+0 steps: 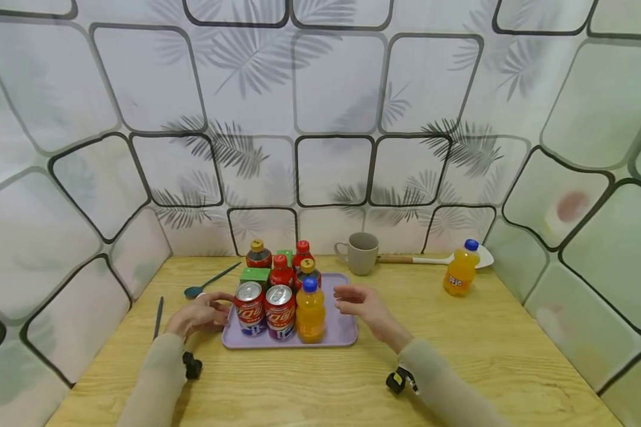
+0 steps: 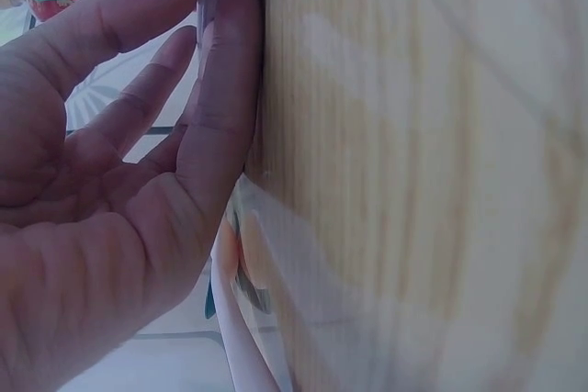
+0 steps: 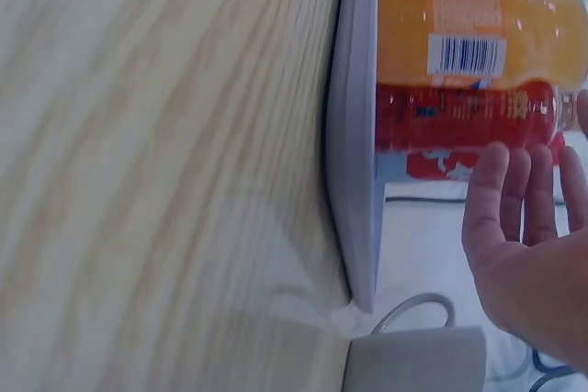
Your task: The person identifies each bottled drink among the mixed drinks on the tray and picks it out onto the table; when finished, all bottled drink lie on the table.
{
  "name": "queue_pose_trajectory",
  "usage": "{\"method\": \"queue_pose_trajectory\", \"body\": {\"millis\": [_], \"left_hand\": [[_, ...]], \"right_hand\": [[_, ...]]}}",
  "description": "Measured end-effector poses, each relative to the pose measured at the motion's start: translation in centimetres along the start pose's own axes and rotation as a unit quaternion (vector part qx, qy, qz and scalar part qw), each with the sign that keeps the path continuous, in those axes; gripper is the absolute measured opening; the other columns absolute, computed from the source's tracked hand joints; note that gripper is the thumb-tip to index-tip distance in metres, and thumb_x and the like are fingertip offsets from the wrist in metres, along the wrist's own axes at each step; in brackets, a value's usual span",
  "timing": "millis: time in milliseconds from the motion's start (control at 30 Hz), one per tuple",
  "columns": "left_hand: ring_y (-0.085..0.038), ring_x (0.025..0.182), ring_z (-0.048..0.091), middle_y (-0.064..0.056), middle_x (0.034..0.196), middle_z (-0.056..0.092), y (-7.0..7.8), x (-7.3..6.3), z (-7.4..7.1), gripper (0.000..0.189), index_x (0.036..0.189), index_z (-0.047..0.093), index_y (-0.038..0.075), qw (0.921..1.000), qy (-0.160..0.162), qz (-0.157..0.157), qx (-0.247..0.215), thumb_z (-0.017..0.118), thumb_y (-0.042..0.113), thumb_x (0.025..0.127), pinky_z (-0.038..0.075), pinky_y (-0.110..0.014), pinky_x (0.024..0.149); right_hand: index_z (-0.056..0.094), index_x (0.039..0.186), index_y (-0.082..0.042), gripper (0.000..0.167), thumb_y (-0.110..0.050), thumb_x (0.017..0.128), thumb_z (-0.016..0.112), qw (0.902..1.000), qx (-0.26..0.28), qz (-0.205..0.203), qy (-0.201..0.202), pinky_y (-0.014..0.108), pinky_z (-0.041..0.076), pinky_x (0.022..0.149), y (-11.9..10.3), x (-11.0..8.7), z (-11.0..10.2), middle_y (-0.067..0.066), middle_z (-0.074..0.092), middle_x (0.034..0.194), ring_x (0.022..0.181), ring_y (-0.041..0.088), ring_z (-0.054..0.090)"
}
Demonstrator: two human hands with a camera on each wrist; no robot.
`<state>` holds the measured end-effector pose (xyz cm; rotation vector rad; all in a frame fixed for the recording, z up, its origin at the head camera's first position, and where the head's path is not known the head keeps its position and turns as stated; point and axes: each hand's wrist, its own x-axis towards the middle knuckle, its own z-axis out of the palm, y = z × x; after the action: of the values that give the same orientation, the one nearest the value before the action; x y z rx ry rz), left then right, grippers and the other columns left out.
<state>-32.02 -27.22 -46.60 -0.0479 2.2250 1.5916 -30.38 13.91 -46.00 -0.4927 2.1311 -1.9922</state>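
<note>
Okay, pale purple rectangular plastic tray lies flat on the light wooden table, loaded with upright drinks on its left and middle. Near row, left to right: two red metal cans, then a clear plastic orange-drink bottle with blue cap. Farther back: red-capped plastic bottles, yellow-capped dark bottles, green box cartons. Left hand grips the tray's left rim, thumb and fingers either side of the edge; firmness can't be told. Right hand hangs over the tray's right part, fingers loosely bent, gap wide, holding nothing. Grey mug stands far right of the tray.

Handling: tray probably stiff and light alone, likely heavy loaded, more so on the left. Smooth plastic, so cans may slide and tall bottles topple if tilted. Best hold: left and right rims, fingers underneath, level.
</note>
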Motion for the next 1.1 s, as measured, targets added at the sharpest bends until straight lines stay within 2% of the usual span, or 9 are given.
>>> {"method": "queue_pose_trajectory", "body": {"millis": [133, 233, 300, 433, 567, 700, 933, 1100], "left_hand": [[-0.02, 0.086, 0.056, -0.014, 0.104, 0.052, 0.0, -0.1, 0.0, 0.064, 0.141, 0.044, 0.001, 1.0, 0.005, -0.002, 0.004, 0.065, -0.009, 0.081, 0.057, -0.034, 0.074], [-0.021, 0.089, 0.056, -0.015, 0.106, 0.052, -0.1, -0.1, 0.0, 0.065, 0.142, 0.043, 0.0, 1.0, 0.005, -0.004, 0.005, 0.064, -0.01, 0.081, 0.057, -0.034, 0.074], [-0.021, 0.089, 0.056, -0.015, 0.107, 0.052, -0.1, -0.1, 0.0, 0.065, 0.142, 0.043, 0.001, 1.0, 0.006, -0.005, 0.004, 0.064, -0.01, 0.081, 0.057, -0.034, 0.074], [-0.021, 0.089, 0.056, -0.015, 0.106, 0.052, 0.0, -0.1, 0.0, 0.066, 0.141, 0.043, 0.0, 1.0, 0.002, 0.0, -0.001, 0.064, -0.012, 0.079, 0.057, -0.035, 0.075], [-0.021, 0.089, 0.056, -0.014, 0.105, 0.053, 0.1, 0.0, 0.1, 0.065, 0.14, 0.044, -0.001, 1.0, -0.002, 0.001, -0.007, 0.064, -0.012, 0.079, 0.057, -0.035, 0.076], [-0.021, 0.088, 0.056, -0.014, 0.104, 0.052, 0.0, 0.0, 0.0, 0.064, 0.14, 0.044, 0.0, 1.0, 0.005, -0.004, -0.005, 0.064, -0.011, 0.08, 0.057, -0.034, 0.075], [-0.021, 0.086, 0.056, -0.013, 0.103, 0.052, 0.0, 0.0, 0.0, 0.064, 0.139, 0.045, 0.0, 1.0, 0.009, -0.001, -0.002, 0.065, -0.01, 0.08, 0.057, -0.034, 0.074], [-0.021, 0.088, 0.056, -0.014, 0.106, 0.052, -0.1, 0.0, 0.0, 0.064, 0.14, 0.044, 0.0, 1.0, 0.008, -0.003, -0.001, 0.065, -0.01, 0.08, 0.057, -0.034, 0.075]], "right_hand": [[0.055, 0.134, 0.004, 0.052, -0.013, 0.087, 0.072, 0.9996, -0.026, -0.01, 0.002, 0.033, 0.051, 0.094, -0.7, 0.0, 1.0, 0.027, 0.054, 0.135, 0.118, 0.033, 0.056], [0.055, 0.134, 0.003, 0.052, -0.01, 0.087, 0.072, 0.999, -0.031, -0.031, 0.001, 0.033, 0.049, 0.095, -1.0, 0.0, 1.8, 0.023, 0.056, 0.135, 0.123, 0.042, 0.05], [0.056, 0.134, 0.002, 0.051, -0.008, 0.087, 0.072, 0.9983, -0.033, -0.047, -0.002, 0.031, 0.049, 0.095, -1.1, 0.1, 2.2, 0.022, 0.057, 0.135, 0.123, 0.044, 0.05], [0.058, 0.132, 0.0, 0.05, -0.005, 0.085, 0.073, 0.9962, -0.039, -0.078, 0.002, 0.03, 0.051, 0.094, -1.2, 0.1, 3.0, 0.02, 0.059, 0.133, 0.117, 0.038, 0.056], [0.057, 0.134, -0.001, 0.053, -0.003, 0.084, 0.074, 0.9954, -0.042, -0.086, 0.001, 0.036, 0.052, 0.096, -1.1, 0.2, 3.6, 0.019, 0.058, 0.134, 0.115, 0.029, 0.058], [0.054, 0.137, -0.002, 0.057, -0.004, 0.084, 0.074, 0.9952, -0.052, -0.082, 0.003, 0.044, 0.05, 0.099, -1.1, 0.5, 4.2, 0.019, 0.057, 0.135, 0.117, 0.03, 0.057], [0.05, 0.141, -0.004, 0.066, -0.011, 0.081, 0.079, 0.9939, -0.083, -0.068, 0.023, 0.038, 0.051, 0.095, -1.2, 0.7, 5.3, 0.018, 0.059, 0.133, 0.119, 0.03, 0.056], [0.049, 0.141, -0.003, 0.068, -0.009, 0.08, 0.079, 0.9943, -0.079, -0.063, 0.032, 0.041, 0.051, 0.096, -1.3, 0.8, 5.8, 0.019, 0.058, 0.134, 0.12, 0.033, 0.055]]}}
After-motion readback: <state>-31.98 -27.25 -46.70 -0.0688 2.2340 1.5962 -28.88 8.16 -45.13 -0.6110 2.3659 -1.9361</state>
